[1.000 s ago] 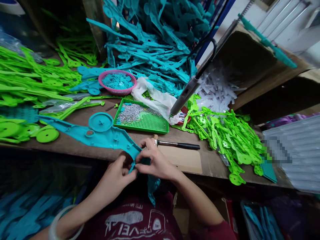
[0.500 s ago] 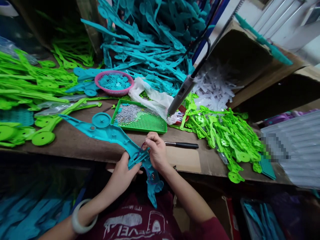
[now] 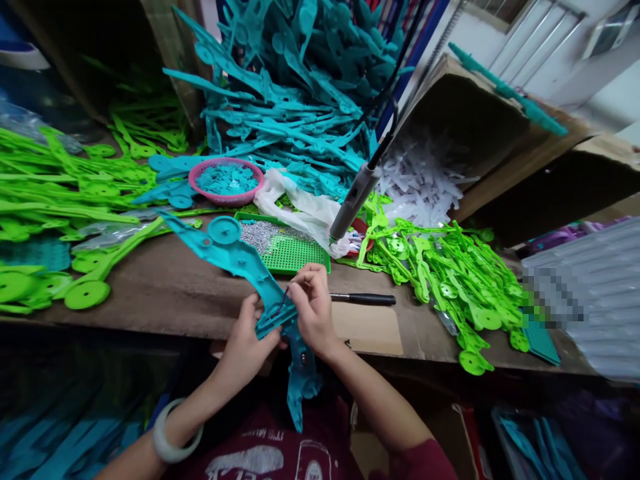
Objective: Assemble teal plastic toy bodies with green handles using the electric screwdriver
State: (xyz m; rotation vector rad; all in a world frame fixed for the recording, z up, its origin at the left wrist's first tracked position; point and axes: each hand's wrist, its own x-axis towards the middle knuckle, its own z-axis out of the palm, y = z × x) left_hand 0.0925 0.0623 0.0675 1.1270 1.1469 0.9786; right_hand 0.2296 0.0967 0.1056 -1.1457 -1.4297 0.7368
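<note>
A long teal plastic piece (image 3: 250,263) slants over the table's front edge, its round disc end at the upper left. My left hand (image 3: 247,343) is wrapped round its middle from the left, thumb on top. On the other side, my right hand (image 3: 313,303) pinches a thin dark purple wire (image 3: 283,300) between finger and thumb above a channel in the piece. A small metallic part (image 3: 303,360) shows in the lower section. Just beyond lies a green perforated tray (image 3: 300,256) with many small silvery parts.
A grey electric screwdriver (image 3: 354,203) hangs over the table (image 3: 150,287). Lime-green pieces (image 3: 445,267) lie left and right, teal pieces (image 3: 285,113) are heaped behind. A pink basket (image 3: 194,189), a black-handled tool (image 3: 373,299) and a cardboard sheet (image 3: 370,328) are also there.
The teal piece has turned clockwise, its disc end shifting right over the tray's left edge. The left hand's fingers have curled more round it. The right hand keeps its pinch on the wire.
</note>
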